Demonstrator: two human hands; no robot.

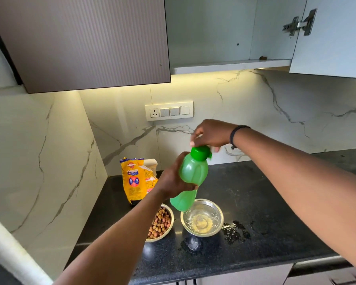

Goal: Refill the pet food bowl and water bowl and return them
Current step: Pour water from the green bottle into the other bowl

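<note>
Steel food bowl (160, 223) holds kibble, steel water bowl (201, 217) holds water; both sit on the black counter (265, 202), unreturned. Left hand (173, 179) grips the green plastic bottle (190, 177); right hand (212, 133) pinches its cap (200, 152).

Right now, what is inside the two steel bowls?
The left bowl holds brown kibble, partly hidden by the left arm. The right bowl holds clear water; the green bottle covers its near-left rim.
</note>
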